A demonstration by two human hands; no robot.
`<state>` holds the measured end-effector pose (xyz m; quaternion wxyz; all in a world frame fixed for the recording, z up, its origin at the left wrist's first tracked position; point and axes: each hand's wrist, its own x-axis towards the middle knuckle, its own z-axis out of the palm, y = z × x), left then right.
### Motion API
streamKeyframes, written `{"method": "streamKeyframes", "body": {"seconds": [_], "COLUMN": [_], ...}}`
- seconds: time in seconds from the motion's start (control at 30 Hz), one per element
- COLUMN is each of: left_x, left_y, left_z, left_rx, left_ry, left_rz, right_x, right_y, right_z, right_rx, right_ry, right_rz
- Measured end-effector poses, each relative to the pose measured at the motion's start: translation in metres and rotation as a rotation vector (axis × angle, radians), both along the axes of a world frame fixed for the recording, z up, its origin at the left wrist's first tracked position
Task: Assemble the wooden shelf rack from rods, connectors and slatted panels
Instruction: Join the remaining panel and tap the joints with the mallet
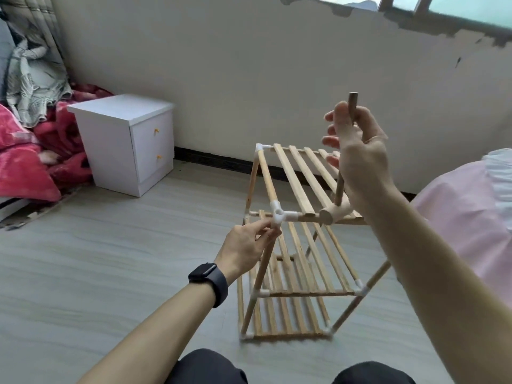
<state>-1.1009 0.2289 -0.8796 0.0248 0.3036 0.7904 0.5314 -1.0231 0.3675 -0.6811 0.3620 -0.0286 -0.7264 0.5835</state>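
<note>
The wooden shelf rack (297, 178) stands on the floor in front of me, with three slatted tiers joined by rods and white connectors. My left hand (246, 245) pinches the front left upright rod just under the white corner connector (280, 215) of the top tier. My right hand (360, 162) grips the dark handle (352, 106) of a wooden mallet, held upright. Its pale head (331, 214) hangs down at the front rail of the top tier. I cannot tell whether the head touches the rail.
A white two-drawer nightstand (124, 139) stands at the left against the wall, beside red bedding (27, 167). A pink bed cover (460, 214) fills the right edge close to the rack. My dark-clad knees (207, 367) are at the bottom. Grey floor (110, 259) lies left of the rack.
</note>
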Motion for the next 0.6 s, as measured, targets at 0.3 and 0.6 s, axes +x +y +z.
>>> {"method": "streamKeyframes", "body": {"seconds": [0.3, 0.6], "left_x": [0.008, 0.008], "left_y": [0.022, 0.020], "left_z": [-0.003, -0.006], "left_rx": [0.009, 0.029], "left_ry": [0.025, 0.033], "left_rz": [-0.025, -0.023], "right_x": [-0.040, -0.044], "right_y": [-0.018, -0.020], "right_z": [-0.020, -0.019], "right_rx": [-0.294, -0.173], "right_ry": [0.030, 0.200], "right_rz": [-0.049, 0.008]}}
